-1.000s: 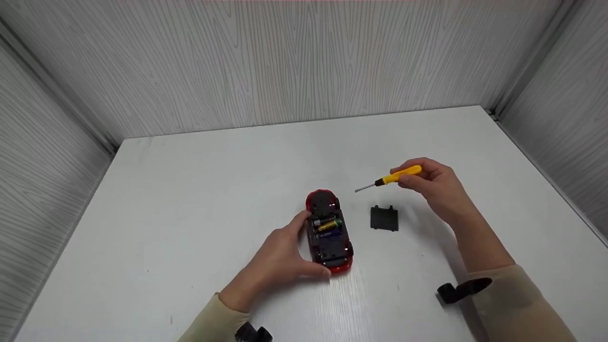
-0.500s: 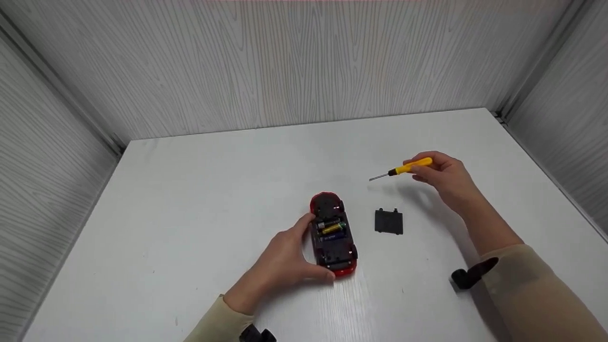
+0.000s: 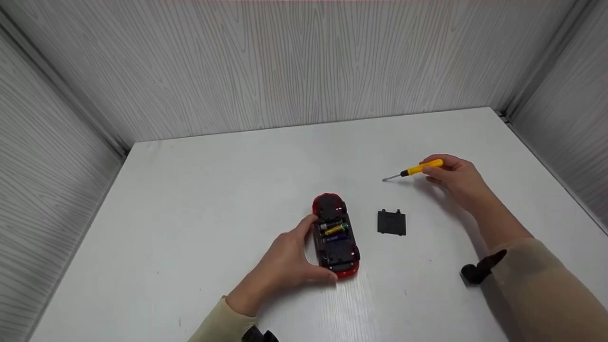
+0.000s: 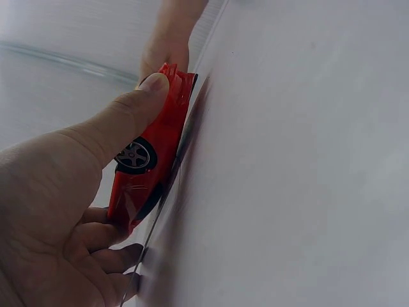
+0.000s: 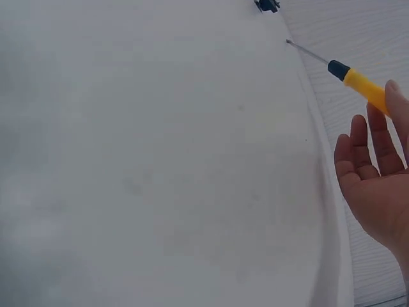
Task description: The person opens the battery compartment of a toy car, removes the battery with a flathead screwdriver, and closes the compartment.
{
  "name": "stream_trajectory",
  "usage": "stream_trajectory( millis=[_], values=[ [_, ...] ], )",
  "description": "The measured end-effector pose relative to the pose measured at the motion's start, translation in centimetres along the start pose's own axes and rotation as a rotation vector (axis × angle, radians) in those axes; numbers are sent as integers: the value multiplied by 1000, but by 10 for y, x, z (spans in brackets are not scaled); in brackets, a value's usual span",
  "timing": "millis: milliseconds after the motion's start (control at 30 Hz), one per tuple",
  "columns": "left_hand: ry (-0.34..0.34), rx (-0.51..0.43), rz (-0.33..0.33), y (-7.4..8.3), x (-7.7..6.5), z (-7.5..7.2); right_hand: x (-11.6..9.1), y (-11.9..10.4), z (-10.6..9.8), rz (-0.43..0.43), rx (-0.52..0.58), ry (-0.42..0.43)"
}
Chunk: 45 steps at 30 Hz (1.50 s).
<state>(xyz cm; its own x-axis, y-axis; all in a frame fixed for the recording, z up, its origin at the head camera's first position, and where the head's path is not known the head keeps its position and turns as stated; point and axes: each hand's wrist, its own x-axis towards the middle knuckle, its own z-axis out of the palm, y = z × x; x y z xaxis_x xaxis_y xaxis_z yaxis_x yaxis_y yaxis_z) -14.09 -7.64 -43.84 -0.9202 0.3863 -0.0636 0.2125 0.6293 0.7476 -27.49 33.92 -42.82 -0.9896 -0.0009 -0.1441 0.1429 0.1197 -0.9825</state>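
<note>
A red toy car (image 3: pixel 338 254) lies upside down on the white table, its dark underside up. Three batteries (image 3: pixel 336 230) sit in its uncovered compartment, the middle one yellow. My left hand (image 3: pixel 289 259) grips the car, thumb at the near end and fingers along the left side; in the left wrist view the thumb presses its red body (image 4: pixel 163 128). To the right, my right hand (image 3: pixel 458 178) pinches a yellow-handled screwdriver (image 3: pixel 424 167), its metal tip pointing left and low over the table. Between car and right hand lies a black battery cover (image 3: pixel 392 222).
Pale wood-grain panels (image 3: pixel 304 61) stand behind the table (image 3: pixel 213 213) and at both sides. A black device (image 3: pixel 482 268) is strapped at the right cuff, another (image 3: pixel 259 335) at the left.
My right hand has drawn the screwdriver to the right, farther from the car, with its tip now lower over the table. My left hand stays on the car; the view has shifted slightly.
</note>
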Motion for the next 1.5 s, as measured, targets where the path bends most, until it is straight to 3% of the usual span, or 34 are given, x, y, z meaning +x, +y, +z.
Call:
stream_trajectory(
  millis=[167, 333, 467, 1500],
  values=[
    [1, -2, -5, 0, 0, 1, 3, 6, -6, 34, -66, 2],
    [-2, -2, -9, 0, 0, 1, 3, 11, -11, 44, -245, 5],
    [4, 4, -1, 0, -1, 0, 2, 11, -13, 42, -319, -3],
    [4, 20, -4, 0, 0, 1, 2, 19, -1, 17, -443, 2]
  ],
)
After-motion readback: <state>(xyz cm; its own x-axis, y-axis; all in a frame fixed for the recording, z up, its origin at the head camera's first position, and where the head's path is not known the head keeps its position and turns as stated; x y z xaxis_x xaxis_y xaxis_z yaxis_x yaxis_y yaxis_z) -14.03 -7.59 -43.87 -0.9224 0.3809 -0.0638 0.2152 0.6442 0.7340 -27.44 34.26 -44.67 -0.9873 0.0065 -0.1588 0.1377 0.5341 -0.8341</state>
